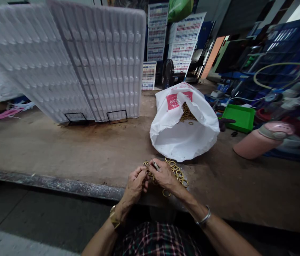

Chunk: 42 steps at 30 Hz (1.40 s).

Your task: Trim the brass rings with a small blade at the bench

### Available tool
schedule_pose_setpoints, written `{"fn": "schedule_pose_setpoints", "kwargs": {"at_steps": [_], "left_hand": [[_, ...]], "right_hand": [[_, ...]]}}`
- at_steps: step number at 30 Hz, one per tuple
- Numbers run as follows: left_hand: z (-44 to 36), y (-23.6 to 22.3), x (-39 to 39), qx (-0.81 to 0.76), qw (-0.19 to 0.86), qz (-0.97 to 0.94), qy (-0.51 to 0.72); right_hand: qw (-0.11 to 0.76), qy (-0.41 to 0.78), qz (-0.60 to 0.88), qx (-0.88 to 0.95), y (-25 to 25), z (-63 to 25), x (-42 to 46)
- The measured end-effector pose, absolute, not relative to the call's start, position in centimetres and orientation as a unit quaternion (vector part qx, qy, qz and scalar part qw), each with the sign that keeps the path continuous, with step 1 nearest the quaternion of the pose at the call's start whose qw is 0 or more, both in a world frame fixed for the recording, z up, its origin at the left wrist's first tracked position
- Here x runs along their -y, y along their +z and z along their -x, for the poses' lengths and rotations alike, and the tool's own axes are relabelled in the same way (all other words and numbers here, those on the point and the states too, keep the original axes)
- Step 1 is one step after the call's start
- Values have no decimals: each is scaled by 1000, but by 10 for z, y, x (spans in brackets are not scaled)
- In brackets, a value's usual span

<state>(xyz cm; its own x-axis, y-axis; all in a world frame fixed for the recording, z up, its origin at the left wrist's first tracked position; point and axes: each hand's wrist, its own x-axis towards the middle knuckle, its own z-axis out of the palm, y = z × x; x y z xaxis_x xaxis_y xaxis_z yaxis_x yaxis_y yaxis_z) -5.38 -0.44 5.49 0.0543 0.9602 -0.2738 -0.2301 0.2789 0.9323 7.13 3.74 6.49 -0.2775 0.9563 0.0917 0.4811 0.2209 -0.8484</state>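
Observation:
Brass-coloured rings (178,173) lie in a loose heap near the table's front edge, partly under my hands. My left hand (136,183) is closed in a pinch, with a brass ring (146,163) at its fingertips. Close against it, my right hand (165,175) has its fingers closed on a small silvery metal piece (156,165), whose exact kind is hidden. The fingertips of both hands meet over the left side of the heap. Just beyond stands a torn white sack (163,137), its mouth towards me, with more brass rings (187,113) inside.
Two ribbed translucent plastic trays (107,60) stand upright in black wire holders (117,116) on the wooden table (86,153). To the right are a green tray (239,118), a pink bottle (263,140) and tangled hoses. White crates (183,46) are stacked behind, near a black fan (168,74).

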Motion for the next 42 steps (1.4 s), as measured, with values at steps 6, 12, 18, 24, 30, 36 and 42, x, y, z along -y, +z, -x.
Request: {"fn": "schedule_pose_setpoints", "kwargs": {"at_steps": [6,12,18,24,30,36,42], "left_hand": [[55,61,9,-471,641,-357,490],[54,58,12,-443,658,-347,501],[55,58,12,-442,652,-348,509],[55,58,11,-451,633,-362,514],[54,54,11,-471,608,-394,503],[55,51,11,-493,588,-414,489],[54,50,10,-506,571,-424,488]], "right_hand": [[336,386,479,713,67,-70,-35],[347,410,461,706,68,-70,-35],[312,314,501,744,65,-75,-32],[224,191,483,825,60,-79,-22],[194,176,480,837,65,-76,-19],[170,157,495,838,66,-76,-18],[131,155,499,843,73,-75,-15]]}}
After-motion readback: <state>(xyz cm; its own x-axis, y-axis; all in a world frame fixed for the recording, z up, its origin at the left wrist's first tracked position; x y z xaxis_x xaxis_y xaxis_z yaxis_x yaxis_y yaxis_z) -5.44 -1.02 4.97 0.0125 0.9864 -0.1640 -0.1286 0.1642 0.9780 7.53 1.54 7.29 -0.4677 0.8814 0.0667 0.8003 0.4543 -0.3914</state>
